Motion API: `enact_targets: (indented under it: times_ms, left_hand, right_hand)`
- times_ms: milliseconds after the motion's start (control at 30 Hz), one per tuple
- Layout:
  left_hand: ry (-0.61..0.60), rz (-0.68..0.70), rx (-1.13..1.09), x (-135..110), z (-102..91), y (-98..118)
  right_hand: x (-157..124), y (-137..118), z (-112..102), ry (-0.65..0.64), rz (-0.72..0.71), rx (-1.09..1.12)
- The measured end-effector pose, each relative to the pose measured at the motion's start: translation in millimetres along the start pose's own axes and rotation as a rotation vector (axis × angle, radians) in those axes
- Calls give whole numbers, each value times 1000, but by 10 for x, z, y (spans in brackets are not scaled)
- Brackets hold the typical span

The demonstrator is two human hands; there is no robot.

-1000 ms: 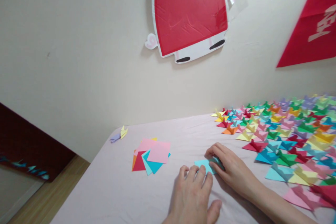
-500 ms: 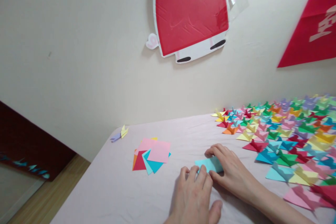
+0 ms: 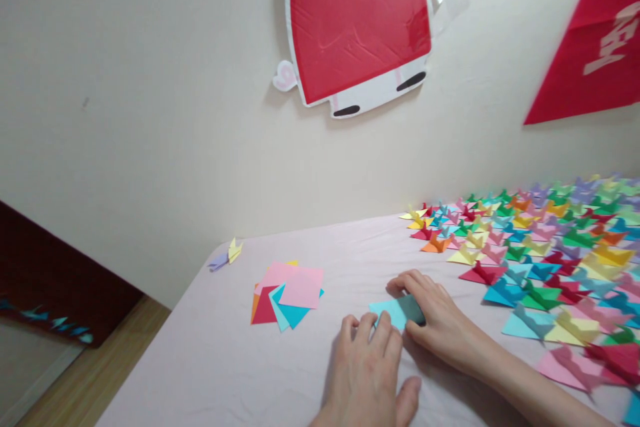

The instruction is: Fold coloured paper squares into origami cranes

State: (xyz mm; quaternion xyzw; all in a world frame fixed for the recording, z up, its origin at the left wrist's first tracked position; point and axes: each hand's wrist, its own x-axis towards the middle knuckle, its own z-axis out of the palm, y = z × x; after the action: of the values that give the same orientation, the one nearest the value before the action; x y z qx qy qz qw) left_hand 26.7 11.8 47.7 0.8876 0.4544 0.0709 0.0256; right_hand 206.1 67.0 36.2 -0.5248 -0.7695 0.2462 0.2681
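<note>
Right hand [image 3: 439, 310] loosely spread, we shifted its thumb edgeward, exposing more workable turquoise origami paper [image 3: 396, 311] at unclenched left hand [image 3: 363, 367].

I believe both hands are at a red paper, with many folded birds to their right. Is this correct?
Wrong colour: the head view shows light blue paper at the left hand and right hand, not red. Many folded birds are to their right.

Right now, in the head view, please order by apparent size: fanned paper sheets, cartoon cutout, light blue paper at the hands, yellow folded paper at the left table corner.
1. Cartoon cutout, cropped at top
2. Fanned paper sheets
3. Light blue paper, partly covered
4. Yellow folded paper
</note>
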Motion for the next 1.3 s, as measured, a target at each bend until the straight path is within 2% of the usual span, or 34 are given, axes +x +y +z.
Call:
enact_targets:
  times_ms: [400, 567, 700, 800, 933, 1100, 1300]
  left_hand:
    - [65, 22, -11, -18, 37, -61]
    - [100, 46, -88, -27, 21, -96]
    - [80, 45, -124, -17, 2, -118]
    - [81, 43, -127, -16, 17, -127]
    - [95, 53, -105, -33, 68, -128]
    - [173, 52, -13, -52, 95, -125]
    - [263, 41, 77, -46, 39, -120]
  right_hand:
    - [23, 152, -32, 6, 13, 286]
    - [29, 109, -74, 3, 101, 344]
    - [5, 17, -74, 38, 77, 237]
    - [-14, -21, -58, 19, 10, 117]
    - [-17, 1, -41, -11, -6, 67]
    - [-5, 16, -43, -26, -5, 51]
    - [2, -37, -72, -38, 5, 50]
